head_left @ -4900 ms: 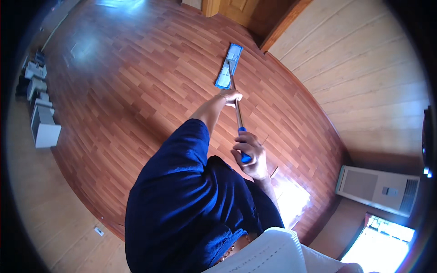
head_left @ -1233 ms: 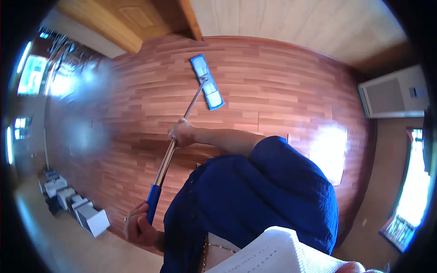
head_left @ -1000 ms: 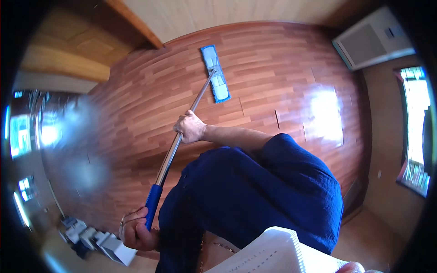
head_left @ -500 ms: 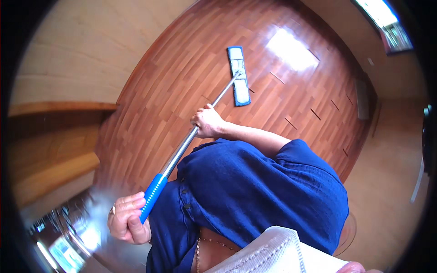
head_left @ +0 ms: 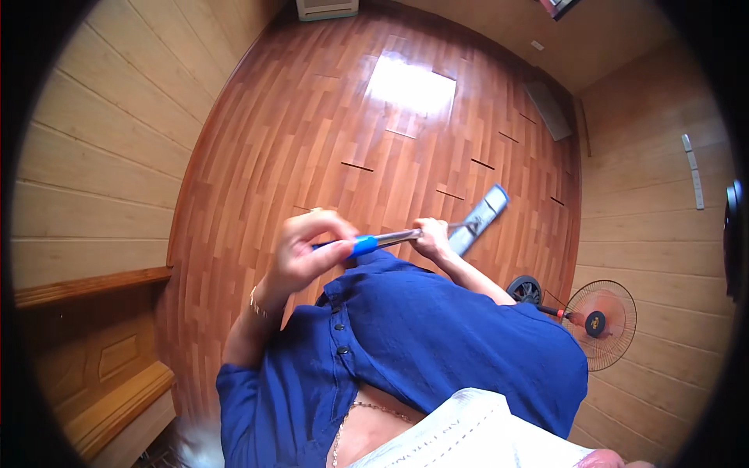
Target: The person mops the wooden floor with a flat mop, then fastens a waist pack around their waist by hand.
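A flat mop [head_left: 490,206] with a pale blue-edged head rests on the wooden floor, right of centre. Its silver pole [head_left: 399,236] runs left from the head and ends in a blue grip [head_left: 363,246]. My right hand [head_left: 431,238] is wrapped round the metal pole, close to the head as seen here. My left hand [head_left: 308,248] is curled about the blue grip at the other end, slightly blurred by motion. The near part of the mop head is hidden behind my right hand and forearm.
A standing fan [head_left: 598,321] with a round dark base [head_left: 524,288] stands close on my right. Wooden furniture [head_left: 125,359] lines the left wall. A pale board [head_left: 548,111] lies by the far right wall, and a white box-like unit [head_left: 326,9] stands at the far end.
The mop head has swung from far ahead to the right and nearer. My left hand has risen and moved right with the grip; my right hand has moved right. The view has turned too.
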The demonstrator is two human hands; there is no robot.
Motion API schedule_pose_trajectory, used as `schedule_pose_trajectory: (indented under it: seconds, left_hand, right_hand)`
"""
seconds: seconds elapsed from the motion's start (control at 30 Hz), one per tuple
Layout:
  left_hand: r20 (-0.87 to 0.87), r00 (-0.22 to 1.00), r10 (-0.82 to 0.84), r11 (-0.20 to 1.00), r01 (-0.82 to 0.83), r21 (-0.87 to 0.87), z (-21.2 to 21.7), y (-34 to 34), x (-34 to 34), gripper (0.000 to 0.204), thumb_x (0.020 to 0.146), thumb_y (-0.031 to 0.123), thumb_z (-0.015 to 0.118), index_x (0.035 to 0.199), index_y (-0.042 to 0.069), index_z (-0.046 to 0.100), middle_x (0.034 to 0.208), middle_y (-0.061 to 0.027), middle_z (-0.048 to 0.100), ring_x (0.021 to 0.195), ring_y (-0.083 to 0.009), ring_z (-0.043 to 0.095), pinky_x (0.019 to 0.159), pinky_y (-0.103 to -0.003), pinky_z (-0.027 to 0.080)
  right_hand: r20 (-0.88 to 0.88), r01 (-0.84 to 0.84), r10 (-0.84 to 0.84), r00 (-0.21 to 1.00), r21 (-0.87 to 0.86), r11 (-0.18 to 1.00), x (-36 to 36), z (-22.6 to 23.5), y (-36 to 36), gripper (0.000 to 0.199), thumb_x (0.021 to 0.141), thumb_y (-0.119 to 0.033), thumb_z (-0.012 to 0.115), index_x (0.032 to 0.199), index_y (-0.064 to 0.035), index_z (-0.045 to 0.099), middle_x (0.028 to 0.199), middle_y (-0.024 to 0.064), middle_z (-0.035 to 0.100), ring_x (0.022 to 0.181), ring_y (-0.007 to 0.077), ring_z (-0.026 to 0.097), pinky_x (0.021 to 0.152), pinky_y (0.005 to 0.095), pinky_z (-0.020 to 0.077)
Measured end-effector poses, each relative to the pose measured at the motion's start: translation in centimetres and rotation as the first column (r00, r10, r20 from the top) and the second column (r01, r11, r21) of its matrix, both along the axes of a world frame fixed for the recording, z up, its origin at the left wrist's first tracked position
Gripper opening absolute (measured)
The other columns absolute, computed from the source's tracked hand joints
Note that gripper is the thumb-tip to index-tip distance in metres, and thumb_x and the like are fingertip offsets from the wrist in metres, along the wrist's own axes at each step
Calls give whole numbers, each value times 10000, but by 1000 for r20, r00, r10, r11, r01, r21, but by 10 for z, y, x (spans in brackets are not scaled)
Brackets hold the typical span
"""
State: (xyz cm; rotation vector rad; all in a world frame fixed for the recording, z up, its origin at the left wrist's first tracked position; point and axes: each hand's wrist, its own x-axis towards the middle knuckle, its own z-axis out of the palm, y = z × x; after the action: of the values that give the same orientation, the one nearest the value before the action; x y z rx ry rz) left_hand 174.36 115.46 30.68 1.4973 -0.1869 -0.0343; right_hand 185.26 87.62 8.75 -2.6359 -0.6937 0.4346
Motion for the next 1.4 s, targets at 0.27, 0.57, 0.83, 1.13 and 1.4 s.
schedule_pose_trajectory:
  seconds: [0.27,0.57,0.83,1.13,1.4]
  left_hand:
    - [-45,776,-629,775,621,-117,-61,-67,80,202,842,189,673,786,-4,693,884,-91,671,941,-166,578,821,-317,441]
    - [30,778,-628,774,628,-79,-24,-59,195,240,830,144,684,654,-10,632,755,-90,628,827,-192,593,763,-328,455]
    - [104,937,-333,943,333,13,-14,-13,249,263,802,63,596,543,32,568,550,-32,531,561,-144,514,871,-389,455]
    - [78,989,124,980,-135,144,-2,50,236,245,774,64,574,530,45,586,532,-25,533,564,-130,527,893,-381,444]
    - [112,795,597,782,-607,144,30,117,161,334,816,47,562,497,39,466,537,-31,517,561,-133,497,838,-350,423]
  right_hand:
    - [-3,447,-462,887,265,855,-37,-63,-93,307,746,-255,703,691,-20,513,677,199,551,687,413,556,623,473,440]
    - [122,429,-588,800,569,702,78,-57,-67,238,738,-141,721,719,-47,504,715,116,548,710,330,546,662,416,431]
    - [60,191,-259,964,519,833,220,-37,-1,242,727,-135,735,711,-5,532,696,140,556,681,297,578,616,375,451]
    - [63,-327,338,939,466,822,340,-35,154,172,651,-114,702,657,-53,542,680,115,559,723,316,560,640,399,426]
    - [36,-702,722,690,273,657,313,-4,352,125,633,-208,644,671,-120,565,693,102,599,774,331,608,661,500,403]
